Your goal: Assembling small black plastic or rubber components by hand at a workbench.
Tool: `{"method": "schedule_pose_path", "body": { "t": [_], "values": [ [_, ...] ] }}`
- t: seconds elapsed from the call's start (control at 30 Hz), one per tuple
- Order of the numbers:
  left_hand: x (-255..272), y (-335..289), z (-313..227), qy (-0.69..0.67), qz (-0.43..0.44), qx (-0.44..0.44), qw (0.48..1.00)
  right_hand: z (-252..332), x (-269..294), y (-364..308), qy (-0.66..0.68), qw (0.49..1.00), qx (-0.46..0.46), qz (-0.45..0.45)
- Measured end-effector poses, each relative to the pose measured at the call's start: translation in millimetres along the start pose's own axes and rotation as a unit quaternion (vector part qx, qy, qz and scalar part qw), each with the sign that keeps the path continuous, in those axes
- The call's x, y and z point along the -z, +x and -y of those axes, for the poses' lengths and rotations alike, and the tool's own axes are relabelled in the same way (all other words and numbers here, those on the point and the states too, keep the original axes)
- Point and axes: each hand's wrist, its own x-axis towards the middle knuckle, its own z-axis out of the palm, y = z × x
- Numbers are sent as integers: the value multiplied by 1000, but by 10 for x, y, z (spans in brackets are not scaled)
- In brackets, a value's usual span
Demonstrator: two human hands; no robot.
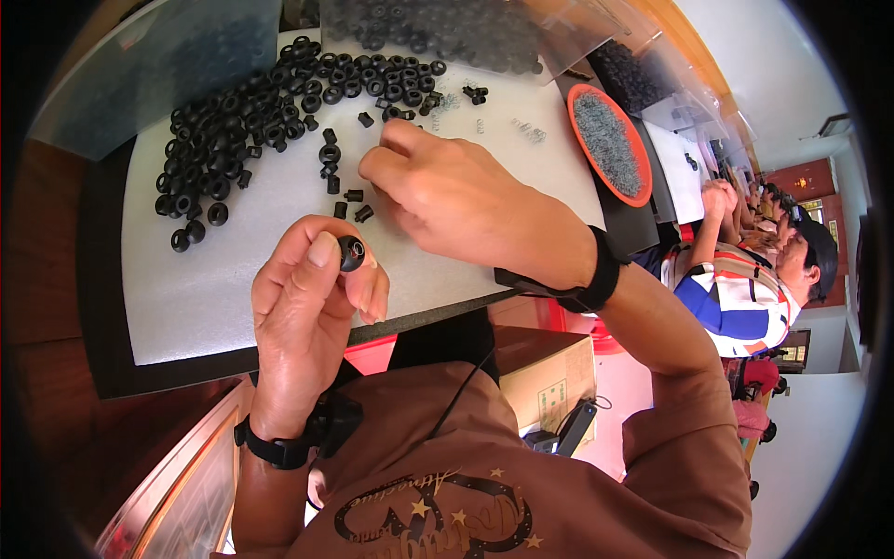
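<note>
Between the thumb and fingers of my left hand is a black round cord lock shell, its hole facing up with a bit of metal spring showing inside. My right hand hovers low over the white work mat, fingers curled down; the fingertips and anything in them are hidden. Just left of it lie small black plungers and a short row of black pieces. A big heap of black round shells spreads behind my left hand. Loose springs lie on the mat beyond my right hand.
An orange-red bowl full of metal springs stands at the right. Clear plastic bins of black parts line the back. The white mat rests on a dark table. A person works farther right; a cardboard box stands below.
</note>
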Motion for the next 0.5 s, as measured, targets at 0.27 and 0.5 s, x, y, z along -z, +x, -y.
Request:
{"method": "schedule_pose_path", "body": {
  "t": [0.27,0.5],
  "values": [
    [-18,0,-4,-8,-14,2,1000,92,239,-218,183,978,35,-93],
    [-35,-8,-7,9,-7,8,1000,344,283,-353,334,936,-34,-110]
  ]
}}
